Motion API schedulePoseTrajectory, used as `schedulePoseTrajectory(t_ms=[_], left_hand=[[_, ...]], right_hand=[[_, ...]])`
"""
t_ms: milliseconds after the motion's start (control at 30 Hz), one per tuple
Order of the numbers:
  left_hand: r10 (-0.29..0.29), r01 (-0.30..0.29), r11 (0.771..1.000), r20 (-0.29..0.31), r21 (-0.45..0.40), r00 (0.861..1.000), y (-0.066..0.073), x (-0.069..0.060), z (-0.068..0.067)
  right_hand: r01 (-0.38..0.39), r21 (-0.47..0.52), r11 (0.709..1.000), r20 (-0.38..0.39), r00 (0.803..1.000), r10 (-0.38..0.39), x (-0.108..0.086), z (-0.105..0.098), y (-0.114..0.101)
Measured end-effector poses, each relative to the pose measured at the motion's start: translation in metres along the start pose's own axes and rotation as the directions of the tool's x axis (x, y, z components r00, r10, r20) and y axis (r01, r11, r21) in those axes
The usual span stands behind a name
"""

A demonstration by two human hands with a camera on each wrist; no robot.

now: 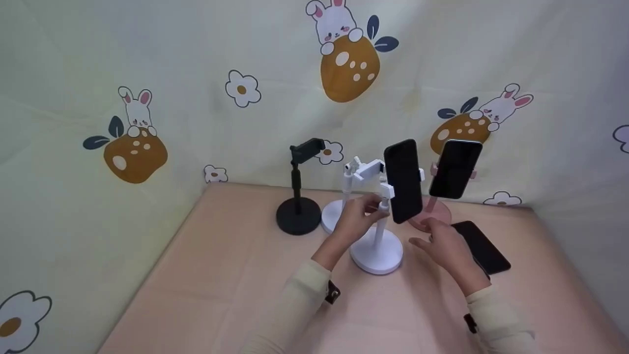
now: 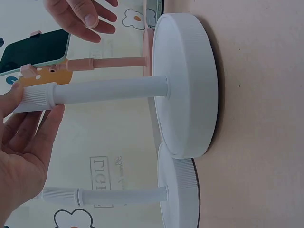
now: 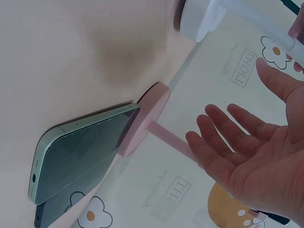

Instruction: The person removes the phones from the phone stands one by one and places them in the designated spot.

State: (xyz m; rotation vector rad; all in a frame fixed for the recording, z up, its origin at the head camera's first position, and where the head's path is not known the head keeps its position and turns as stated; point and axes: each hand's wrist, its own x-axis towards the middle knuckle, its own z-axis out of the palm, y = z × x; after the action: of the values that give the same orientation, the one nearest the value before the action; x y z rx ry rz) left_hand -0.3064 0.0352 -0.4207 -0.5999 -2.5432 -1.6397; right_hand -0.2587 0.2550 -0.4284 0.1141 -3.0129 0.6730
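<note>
My left hand (image 1: 361,215) grips the ribbed collar (image 2: 40,97) on the post of the front white phone stand (image 1: 376,251). A black-screened phone (image 1: 404,182) sits upright and slightly tilted in that stand's clamp. To the right of the stand, my right hand (image 1: 446,244) hovers with relaxed, spread fingers and nothing in them; the right wrist view shows its palm (image 3: 266,175). Behind it, a pink phone stand (image 1: 432,215) bears a second phone (image 1: 456,169). Another phone (image 1: 481,247) lies flat on the table, beside the right hand.
A black phone stand (image 1: 298,216) with no phone in its holder stands at the back left. Just behind the front stand is another white stand (image 1: 332,216), its clamp unfilled. The pinkish table (image 1: 221,275) meets a patterned cloth backdrop (image 1: 275,123) at the back.
</note>
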Motion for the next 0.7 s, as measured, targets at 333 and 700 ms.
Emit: schedulePoseTrajectory(t_ms=[333,700], left_hand=[[0.009,-0.009,1.0,0.03,0.019,0.999,0.0017,-0.0002,0.0051],[-0.015,0.014,1.0,0.054,0.013,0.998,0.0023,0.001,0.006]], right_hand=[[-0.001,0.034,0.999,-0.003,1.0,0.001,0.0013,0.0025,0.0014],[-0.005,0.014,1.0,-0.008,1.0,0.005,0.0008,0.004,0.0049]])
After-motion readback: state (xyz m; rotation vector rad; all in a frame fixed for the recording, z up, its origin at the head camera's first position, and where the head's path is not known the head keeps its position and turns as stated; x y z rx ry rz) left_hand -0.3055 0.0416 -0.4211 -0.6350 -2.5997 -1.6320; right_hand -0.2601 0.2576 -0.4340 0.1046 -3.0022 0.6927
